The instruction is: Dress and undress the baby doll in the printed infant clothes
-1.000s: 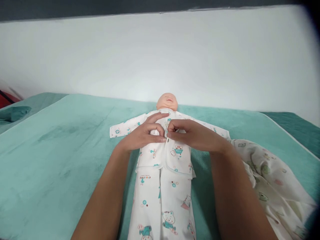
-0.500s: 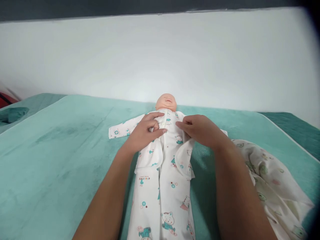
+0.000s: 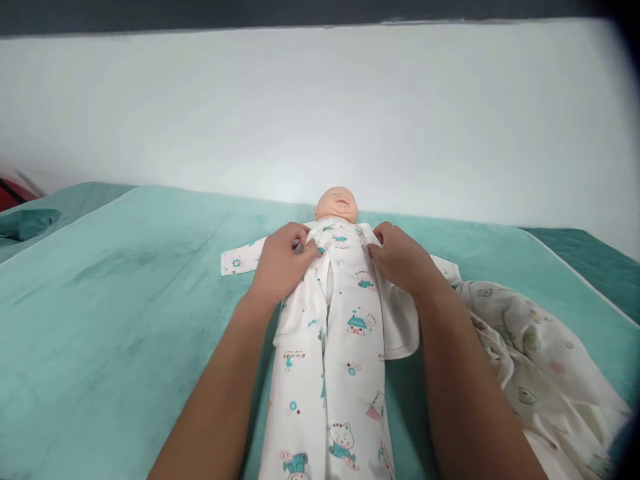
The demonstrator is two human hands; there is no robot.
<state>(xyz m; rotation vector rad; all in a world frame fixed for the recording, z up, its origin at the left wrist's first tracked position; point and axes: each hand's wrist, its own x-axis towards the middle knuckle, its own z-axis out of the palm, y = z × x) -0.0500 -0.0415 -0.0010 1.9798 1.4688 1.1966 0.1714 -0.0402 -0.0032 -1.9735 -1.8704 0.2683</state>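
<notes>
A baby doll [image 3: 336,204] lies on its back, head toward the wall, in white baby clothes printed with small animals. Its outer baby jacket [image 3: 400,327] is open at the front, with the right flap turned outward and its plain inside showing. Beneath it a printed garment [image 3: 353,347] runs down over the chest and legs. At the left of the chest, my left hand [image 3: 285,260] is closed on the jacket's edge, thumb against bent fingers. My right hand [image 3: 403,257] pinches the jacket's other edge near the doll's shoulder. The doll's hands are hidden in the sleeves.
A green padded cover [image 3: 125,320] spreads under the doll. To the right, beside my forearm, a crumpled printed cloth [image 3: 540,353] lies in folds. A white wall [image 3: 320,113] rises behind the doll's head. Something red [image 3: 13,193] shows at the far left edge.
My left hand has shifted left, from fingers spread on the chest to a closed grip on the jacket edge. The right flap has swung outward, and my right hand has moved slightly right.
</notes>
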